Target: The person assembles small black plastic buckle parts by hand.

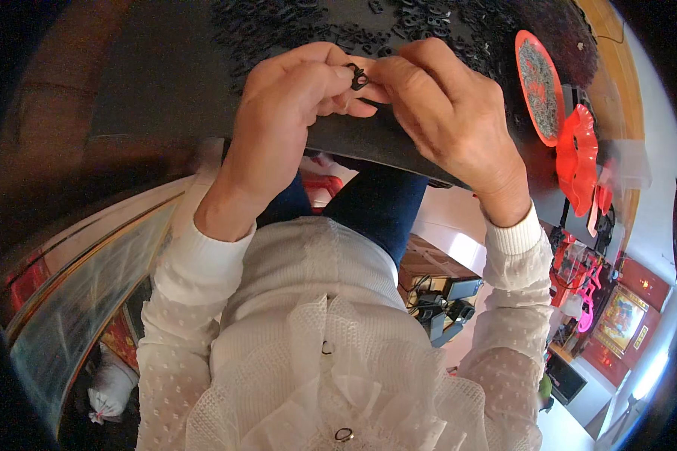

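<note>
Between the fingertips of both hands is a small black clip-like part (359, 76) with a loop shape. My left hand (289, 105) pinches it from the left with thumb and forefinger. From the right, my right hand (447, 109) closes its thumb and forefinger on the same part, partly covering it. Both hands are just above the near edge of a dark table (165, 98). Beyond them many small black parts (286, 26) lie spread over the tabletop.
At the table's right stands a red oval tray (541, 90) filled with small grey pieces. Next to it is a red wavy-edged dish (577, 161). A glass-panelled frame (98, 301) stands at lower left, near a white sack (113, 383). Dark electronic devices (447, 308) sit below right.
</note>
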Motion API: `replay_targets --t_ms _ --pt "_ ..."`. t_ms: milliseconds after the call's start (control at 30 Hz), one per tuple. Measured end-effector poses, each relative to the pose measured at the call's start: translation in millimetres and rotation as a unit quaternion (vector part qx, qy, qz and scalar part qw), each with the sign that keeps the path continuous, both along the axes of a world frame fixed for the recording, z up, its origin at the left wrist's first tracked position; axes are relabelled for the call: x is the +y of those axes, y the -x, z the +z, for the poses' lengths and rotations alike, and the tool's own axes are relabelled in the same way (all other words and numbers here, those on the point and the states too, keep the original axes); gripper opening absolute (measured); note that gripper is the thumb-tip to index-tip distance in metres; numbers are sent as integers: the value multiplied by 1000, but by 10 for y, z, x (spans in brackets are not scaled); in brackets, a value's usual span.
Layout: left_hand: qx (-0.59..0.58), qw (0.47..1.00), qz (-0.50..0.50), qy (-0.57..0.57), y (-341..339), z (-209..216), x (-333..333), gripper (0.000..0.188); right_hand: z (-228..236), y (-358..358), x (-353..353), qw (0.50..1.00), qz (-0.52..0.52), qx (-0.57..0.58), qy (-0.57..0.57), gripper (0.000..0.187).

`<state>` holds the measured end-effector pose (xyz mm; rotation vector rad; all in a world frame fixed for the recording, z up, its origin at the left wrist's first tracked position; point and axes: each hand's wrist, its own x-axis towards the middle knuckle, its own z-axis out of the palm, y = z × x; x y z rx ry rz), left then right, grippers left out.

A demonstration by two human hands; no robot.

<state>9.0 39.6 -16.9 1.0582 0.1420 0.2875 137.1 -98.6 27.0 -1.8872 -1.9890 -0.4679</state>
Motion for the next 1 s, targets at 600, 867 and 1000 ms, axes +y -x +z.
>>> replay_targets --t_ms 600,867,1000 --pt "-34 997 23 -62 -7 -44 -54 32 185 289 -24 808 -123 576 -9 11" --pt "-52 988 49 -137 -7 -68 -100 25 148 260 -35 740 -124 661 -13 18" --pt "-75 977 66 -189 -2 -110 -93 16 84 257 -29 690 -113 714 -42 19"
